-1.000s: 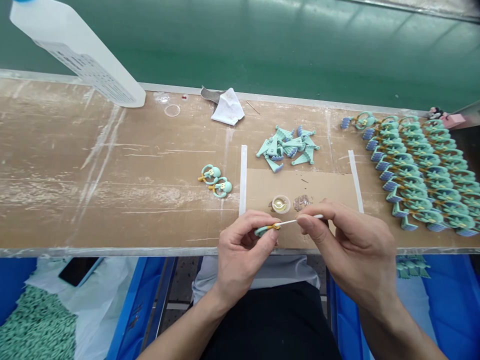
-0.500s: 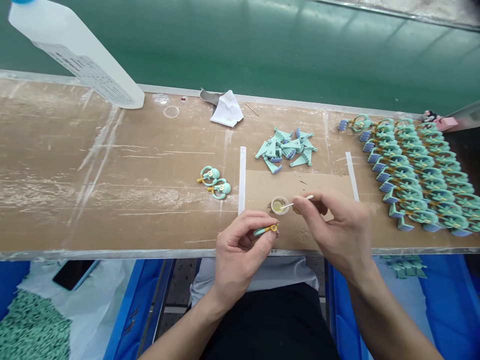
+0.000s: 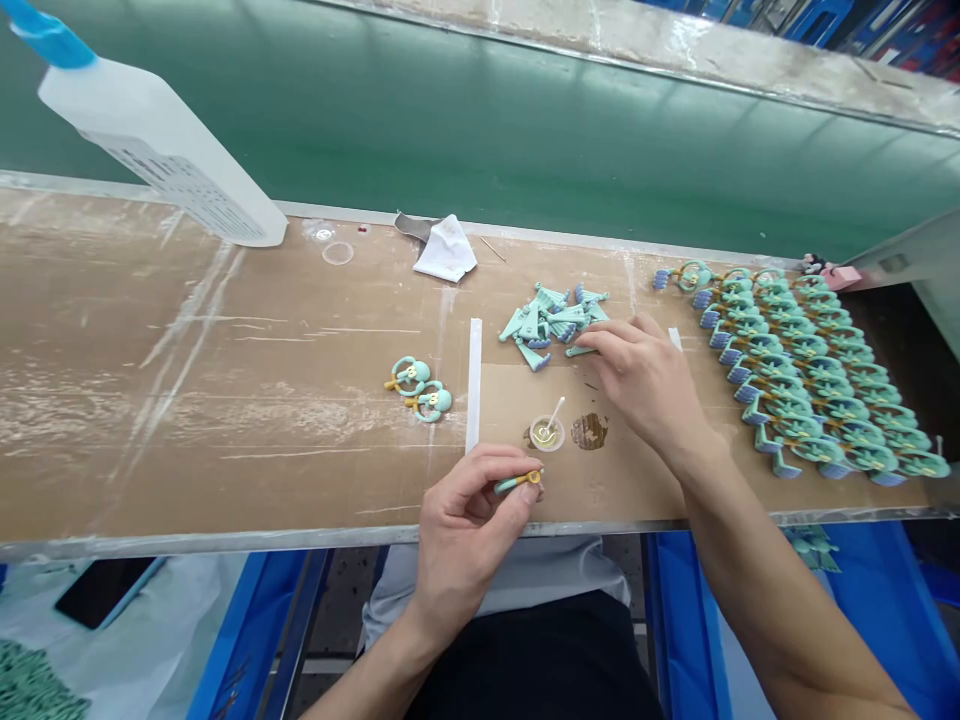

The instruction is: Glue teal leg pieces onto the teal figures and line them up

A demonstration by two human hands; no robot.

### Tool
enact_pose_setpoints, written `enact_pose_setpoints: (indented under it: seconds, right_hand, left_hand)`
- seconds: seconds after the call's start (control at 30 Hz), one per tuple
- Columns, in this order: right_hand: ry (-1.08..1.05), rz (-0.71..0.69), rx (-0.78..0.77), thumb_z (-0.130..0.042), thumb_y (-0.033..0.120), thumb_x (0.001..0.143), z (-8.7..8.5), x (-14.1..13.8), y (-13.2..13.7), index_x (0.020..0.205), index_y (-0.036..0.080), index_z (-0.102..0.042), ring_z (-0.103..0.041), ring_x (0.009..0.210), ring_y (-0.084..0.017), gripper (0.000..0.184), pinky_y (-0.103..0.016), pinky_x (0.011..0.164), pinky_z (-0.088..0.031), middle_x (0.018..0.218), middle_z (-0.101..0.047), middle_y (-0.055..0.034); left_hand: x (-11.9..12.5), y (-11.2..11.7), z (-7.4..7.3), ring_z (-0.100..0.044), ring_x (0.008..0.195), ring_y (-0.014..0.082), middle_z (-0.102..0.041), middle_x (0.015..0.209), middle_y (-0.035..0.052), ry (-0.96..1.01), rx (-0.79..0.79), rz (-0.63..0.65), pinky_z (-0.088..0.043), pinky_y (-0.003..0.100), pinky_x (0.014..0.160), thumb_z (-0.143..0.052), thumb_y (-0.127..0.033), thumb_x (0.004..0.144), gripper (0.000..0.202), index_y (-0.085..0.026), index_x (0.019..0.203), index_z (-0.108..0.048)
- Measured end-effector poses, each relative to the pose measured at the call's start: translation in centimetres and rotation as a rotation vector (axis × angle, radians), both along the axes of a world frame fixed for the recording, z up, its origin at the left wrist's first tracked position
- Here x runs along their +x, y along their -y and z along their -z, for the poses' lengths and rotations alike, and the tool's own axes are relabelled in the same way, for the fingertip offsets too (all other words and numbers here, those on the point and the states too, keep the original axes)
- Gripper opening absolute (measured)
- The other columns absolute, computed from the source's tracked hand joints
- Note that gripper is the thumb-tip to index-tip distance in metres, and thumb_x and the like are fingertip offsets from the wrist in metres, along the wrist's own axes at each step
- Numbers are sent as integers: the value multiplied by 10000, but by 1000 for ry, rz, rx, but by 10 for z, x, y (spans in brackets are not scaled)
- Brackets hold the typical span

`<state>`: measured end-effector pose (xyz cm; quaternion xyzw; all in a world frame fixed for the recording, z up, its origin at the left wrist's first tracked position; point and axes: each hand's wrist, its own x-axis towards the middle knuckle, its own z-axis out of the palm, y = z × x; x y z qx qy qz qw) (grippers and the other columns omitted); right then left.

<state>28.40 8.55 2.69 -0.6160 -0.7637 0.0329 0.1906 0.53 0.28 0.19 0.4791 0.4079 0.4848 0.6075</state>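
Note:
Close to the table's front edge, my left hand [image 3: 466, 525] is closed, pinching a small mint-green ring piece [image 3: 506, 486] with a yellow-orange loop at its end. My right hand [image 3: 651, 385] reaches to the pile's near right side, its fingertips closed on a mint-green triangular piece [image 3: 578, 351]. More of these triangular pieces with purple edges [image 3: 551, 318] lie heaped just beyond. Between the hands stands a small clear cup [image 3: 535, 438] of yellowish liquid, with a white stick [image 3: 556, 410] leaning in it. A brown stain [image 3: 589, 431] marks the board beside the cup.
Two mint-green ring toys [image 3: 420, 387] lie left of a white tape strip [image 3: 474, 385]. Rows of assembled toys [image 3: 806, 380] fill the right side. A white bottle [image 3: 172, 150] stands back left, and a white cloth [image 3: 447, 250] lies near the back edge. Blue bins [image 3: 240, 640] sit below.
My right hand has let go of the white stick, now resting in the cup, and moved up to the pile onto a triangular piece. My left hand keeps its ring piece. The view has shifted.

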Motion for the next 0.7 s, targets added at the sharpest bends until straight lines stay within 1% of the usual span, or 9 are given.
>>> enact_pose_setpoints:
  seconds: [0.1,0.2,0.33,0.4,0.43,0.5,0.57,0.63,0.7]
  right_hand:
    - [39,-49,-34,-658,126,1161,5,-1,-11,1188,221,-914,-678,1102,-359,274,-511,993,-542,1279,-904,-133]
    - [26,-52,-22,-671,172,1180,6,2,-16,1102,213,-913,-671,1065,-349,258,-505,989,-522,1208,-903,-150]
    - [-69,21,72,-635,264,1231,-5,-4,8,1167,210,-879,-722,1058,-306,258,-459,985,-543,1202,-881,-138]
    - [-244,101,73,-644,333,1245,-15,-16,36,1225,204,-849,-727,913,-245,243,-393,857,-563,1113,-858,-101]
    - [-447,152,-2,-699,383,1229,-19,-24,52,1221,208,-847,-696,796,-209,229,-355,758,-546,1011,-835,-63]
    - [-877,206,-266,-824,500,1160,-24,-43,83,1146,204,-839,-625,645,-169,296,-303,611,-492,805,-743,-5]
    - [-1206,248,-506,-892,570,1103,-24,-61,107,1060,196,-824,-558,581,-137,382,-267,538,-437,731,-679,16]
    - [-1413,300,-638,-922,605,1072,-19,-76,120,1009,193,-807,-496,545,-107,433,-243,504,-396,722,-653,24]
    - [-1518,331,-688,-949,615,1048,-14,-86,126,985,192,-795,-463,526,-88,454,-232,494,-379,721,-644,32]
  left_hand:
    - [-1,0,0,-827,923,224,-861,1095,126,-6,-8,10,-681,306,802,-889,-227,1047,86,-220,1077,-969]
    - [-1,0,1,-830,919,224,-862,1102,128,0,-27,13,-695,314,814,-893,-246,1057,86,-214,1082,-968]
    - [0,2,2,-848,870,208,-853,1143,120,75,-37,-15,-722,326,815,-886,-255,1078,100,-217,1116,-971]
    - [1,4,2,-854,853,204,-848,1138,115,96,-32,-30,-730,328,809,-883,-252,1085,104,-219,1125,-973]
    - [2,4,1,-854,845,203,-846,1136,114,96,-28,-38,-733,329,801,-885,-253,1085,103,-220,1128,-973]
    - [4,5,0,-851,838,200,-845,1145,112,87,-11,-50,-738,325,784,-890,-250,1083,103,-229,1137,-975]
    - [6,4,-3,-849,850,193,-847,1146,106,73,32,-54,-737,309,785,-894,-229,1077,116,-246,1157,-978]
    - [7,4,-5,-847,904,189,-853,1126,98,38,85,-60,-723,274,809,-900,-200,1068,140,-262,1164,-982]
    - [7,3,-6,-843,960,187,-858,1102,92,-8,126,-72,-706,239,829,-908,-183,1059,153,-272,1155,-986]
